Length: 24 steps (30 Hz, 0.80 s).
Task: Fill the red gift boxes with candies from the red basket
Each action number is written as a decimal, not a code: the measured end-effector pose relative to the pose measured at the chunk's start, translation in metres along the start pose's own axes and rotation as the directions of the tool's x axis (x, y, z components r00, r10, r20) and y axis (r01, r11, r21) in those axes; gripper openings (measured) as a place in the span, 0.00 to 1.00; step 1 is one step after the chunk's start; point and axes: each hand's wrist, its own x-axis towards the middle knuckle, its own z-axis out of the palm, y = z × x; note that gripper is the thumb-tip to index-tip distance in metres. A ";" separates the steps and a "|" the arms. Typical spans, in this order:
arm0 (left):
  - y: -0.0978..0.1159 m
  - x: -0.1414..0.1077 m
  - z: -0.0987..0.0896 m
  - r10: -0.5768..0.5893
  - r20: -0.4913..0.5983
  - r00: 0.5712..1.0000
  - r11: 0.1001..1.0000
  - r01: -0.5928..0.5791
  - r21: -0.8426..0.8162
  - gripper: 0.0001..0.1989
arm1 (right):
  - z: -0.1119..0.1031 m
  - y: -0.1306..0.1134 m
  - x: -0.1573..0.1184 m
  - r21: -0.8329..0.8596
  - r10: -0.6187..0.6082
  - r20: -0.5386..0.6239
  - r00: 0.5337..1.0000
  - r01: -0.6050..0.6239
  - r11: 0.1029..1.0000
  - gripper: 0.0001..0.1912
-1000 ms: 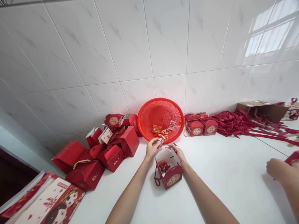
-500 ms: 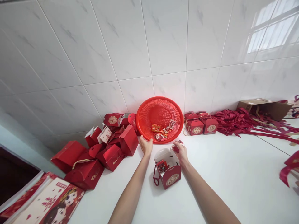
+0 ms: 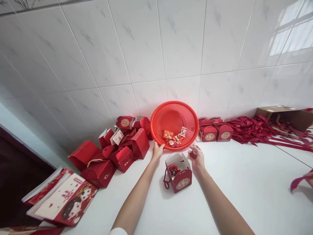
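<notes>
Watching from afar, I take the open red box [image 3: 183, 181] as my dial's centre; it stands upright on the white table [image 3: 168, 213]. Nearest, toward 8 o'clock, is a printed box [image 3: 62, 202]. A co-worker's hand [image 3: 309, 178], cut off by the frame, shows at 3 with a crimson ribbon [image 3: 296, 184]. Red packets [image 3: 172, 170] lie inside the open red box. Just past it, toward 1, my right hand [image 3: 198, 159] pinches a small red sweet [image 3: 194, 153]. At 11, my left hand [image 3: 158, 150] meets the rim of the red basket [image 3: 174, 103]; whether it grips or merely touches, I can't tell. The basket, at 12, holds wrapped sweets [image 3: 168, 134]. Red boxes [image 3: 123, 159] are heaped at 10; ribbons [image 3: 251, 130] pile up at 2, before a cardboard box [image 3: 297, 118].
</notes>
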 end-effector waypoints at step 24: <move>0.059 -0.064 -0.039 -0.228 0.152 0.962 0.945 0.256 -0.201 0.19 | -0.013 -0.013 -0.020 0.038 -0.009 0.093 0.996 0.006 0.999 0.17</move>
